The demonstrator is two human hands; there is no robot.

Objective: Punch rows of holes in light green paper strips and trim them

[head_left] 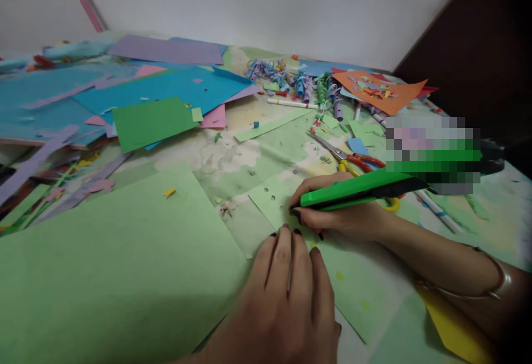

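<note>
A narrow light green paper strip (353,308) lies slantwise on the table, with small round marks or holes near its far end and faint yellow dots nearer me. My left hand (286,292) rests flat on the strip, its fingers stretched out and holding nothing. Just beyond it on the right, my right hand (357,222) grips a long green and black tool (344,191), which looks like a box cutter. Its fingertips meet at the strip by the round marks. The tool's working tip is hidden, and its far end is blurred out.
A large light green sheet (124,270) spreads at the left. Red-handled scissors (338,152) lie open-bladed beyond my right hand. Blue sheets (166,90), a green card (153,123), curled paper pieces (307,84), an orange sheet (382,92) and a white marker (291,103) lie farther back.
</note>
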